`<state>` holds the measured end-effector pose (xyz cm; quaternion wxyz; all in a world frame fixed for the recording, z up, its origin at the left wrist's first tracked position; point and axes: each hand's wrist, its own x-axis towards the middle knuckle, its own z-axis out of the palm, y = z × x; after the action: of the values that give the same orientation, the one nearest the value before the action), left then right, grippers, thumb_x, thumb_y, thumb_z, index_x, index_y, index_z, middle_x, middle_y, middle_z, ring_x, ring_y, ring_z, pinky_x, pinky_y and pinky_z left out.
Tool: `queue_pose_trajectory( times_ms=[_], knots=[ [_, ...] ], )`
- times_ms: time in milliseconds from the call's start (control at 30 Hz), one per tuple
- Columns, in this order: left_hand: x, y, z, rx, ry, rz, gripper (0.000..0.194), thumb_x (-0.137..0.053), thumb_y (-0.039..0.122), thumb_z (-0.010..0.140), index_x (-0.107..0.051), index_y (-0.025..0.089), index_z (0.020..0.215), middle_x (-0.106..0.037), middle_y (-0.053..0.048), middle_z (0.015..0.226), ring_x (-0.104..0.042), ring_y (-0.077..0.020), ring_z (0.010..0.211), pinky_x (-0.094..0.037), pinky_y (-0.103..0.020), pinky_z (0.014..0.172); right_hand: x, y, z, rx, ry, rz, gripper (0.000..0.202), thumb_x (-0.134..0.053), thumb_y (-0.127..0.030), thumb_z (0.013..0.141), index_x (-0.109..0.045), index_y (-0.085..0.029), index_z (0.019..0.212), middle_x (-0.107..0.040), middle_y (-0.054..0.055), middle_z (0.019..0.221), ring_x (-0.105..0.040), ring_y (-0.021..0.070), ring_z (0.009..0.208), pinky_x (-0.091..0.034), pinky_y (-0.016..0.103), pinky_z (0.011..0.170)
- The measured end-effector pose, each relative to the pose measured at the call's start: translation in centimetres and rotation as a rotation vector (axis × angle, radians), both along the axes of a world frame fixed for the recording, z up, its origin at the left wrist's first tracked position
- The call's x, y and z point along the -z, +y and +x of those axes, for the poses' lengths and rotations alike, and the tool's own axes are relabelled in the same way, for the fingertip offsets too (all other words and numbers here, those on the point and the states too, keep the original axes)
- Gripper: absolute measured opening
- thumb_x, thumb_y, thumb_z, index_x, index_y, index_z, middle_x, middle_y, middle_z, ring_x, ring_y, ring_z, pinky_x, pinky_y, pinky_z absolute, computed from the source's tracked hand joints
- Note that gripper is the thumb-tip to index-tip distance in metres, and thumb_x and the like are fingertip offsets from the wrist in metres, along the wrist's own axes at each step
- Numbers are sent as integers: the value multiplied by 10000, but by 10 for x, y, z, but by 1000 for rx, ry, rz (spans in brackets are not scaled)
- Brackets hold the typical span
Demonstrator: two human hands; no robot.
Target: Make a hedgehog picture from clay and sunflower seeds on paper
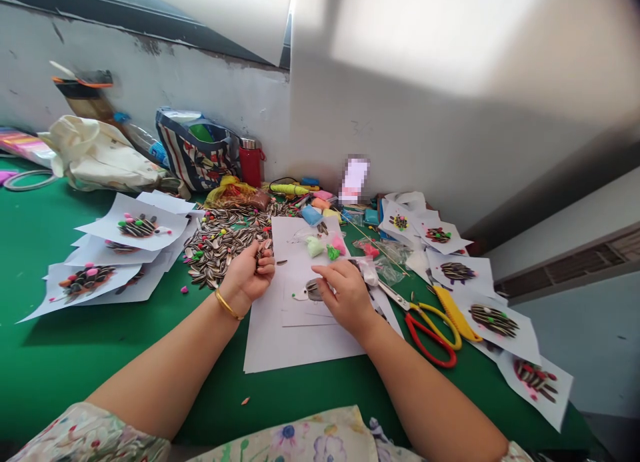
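My left hand (251, 270) is curled, palm up, around several striped sunflower seeds (260, 257). It sits at the edge of a large heap of sunflower seeds (215, 242). Over a small white sheet (305, 317) hovers my right hand (345, 294), index finger and thumb apart, the other fingers bent and partly hidden. Beneath its thumb lies a cluster of seeds (313, 290) stuck on the sheet, with a small green dot and a dark dot to its left. Larger white paper (263, 345) lies under this sheet. One loose seed (283, 262) rests between my hands.
Finished-looking seed pictures lie in stacks at left (165, 235) and along the right edge (500, 321). Scissors (433, 329) with red and yellow handles lie right of my right hand. Green and pink clay lumps (315, 247), a red flask (251, 165) and bags (200, 152) stand farther back.
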<state>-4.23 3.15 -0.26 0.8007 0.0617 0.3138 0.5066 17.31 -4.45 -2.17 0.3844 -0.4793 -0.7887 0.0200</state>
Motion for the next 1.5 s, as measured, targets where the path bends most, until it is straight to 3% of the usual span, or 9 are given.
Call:
queue_pose_trajectory(
  times_ms=[133, 333, 633, 767, 967, 1133, 1367, 1500],
  knots=[
    [1, 0, 0, 9, -8, -14, 177, -390, 64, 943, -541, 135, 1004, -433, 41, 659, -386, -25, 385, -271, -101, 299, 0, 0, 0, -3, 4, -10, 249, -523, -226, 945, -672, -216, 1144, -673, 78, 939, -576, 231, 915, -442, 393, 825],
    [-1, -9, 9, 46, 34, 34, 142, -443, 103, 953, -562, 135, 1023, -456, 31, 683, -378, -14, 399, -279, -83, 311, 2, 0, 0, 2, 19, -24, 250, -530, -216, 938, -677, -226, 1140, -670, 78, 940, -581, 232, 920, -445, 394, 829],
    [2, -45, 36, 455, 312, 231, 95, -568, 259, 909, -568, 164, 922, -506, 28, 641, -354, -26, 394, -221, -97, 333, -1, -1, -2, -34, 76, -55, 240, -561, -245, 941, -693, -237, 1142, -673, 69, 936, -574, 222, 913, -445, 386, 832],
    [3, -51, 39, 561, 381, 290, 176, -627, 324, 870, -575, 183, 960, -519, 31, 634, -379, -32, 396, -211, -103, 347, -3, -2, -4, -57, 122, -67, 157, -585, -253, 932, -720, -252, 1012, -663, 53, 896, -573, 207, 876, -447, 371, 814],
    [-1, -49, 38, 547, 442, 278, 146, -626, 305, 840, -556, 183, 879, -529, 25, 639, -378, -37, 405, -204, -117, 352, -6, -1, -3, -46, 265, -130, 119, -572, -236, 909, -640, -219, 814, -619, 28, 807, -556, 189, 821, -444, 344, 783],
    [-2, -48, 38, 573, 538, 355, 217, -640, 367, 842, -525, 184, 822, -530, 30, 654, -371, -31, 416, -194, -123, 356, -2, 1, 0, -29, 397, -215, 140, -544, -242, 893, -584, -206, 764, -582, 10, 766, -541, 162, 747, -443, 304, 715],
    [2, -48, 37, 602, 602, 389, 266, -624, 400, 843, -493, 185, 758, -504, 42, 625, -351, -30, 400, -184, -136, 355, -2, 0, 3, -82, 348, -189, 54, -594, -230, 891, -644, -216, 902, -629, 29, 865, -570, 182, 838, -461, 333, 794],
    [0, -47, 36, 616, 636, 386, 248, -614, 384, 838, -510, 178, 749, -494, 39, 610, -344, -31, 395, -181, -140, 350, -7, -2, 6, -95, 277, -149, 69, -610, -187, 884, -662, -221, 855, -629, 32, 861, -567, 194, 881, -454, 340, 822]
  ],
)
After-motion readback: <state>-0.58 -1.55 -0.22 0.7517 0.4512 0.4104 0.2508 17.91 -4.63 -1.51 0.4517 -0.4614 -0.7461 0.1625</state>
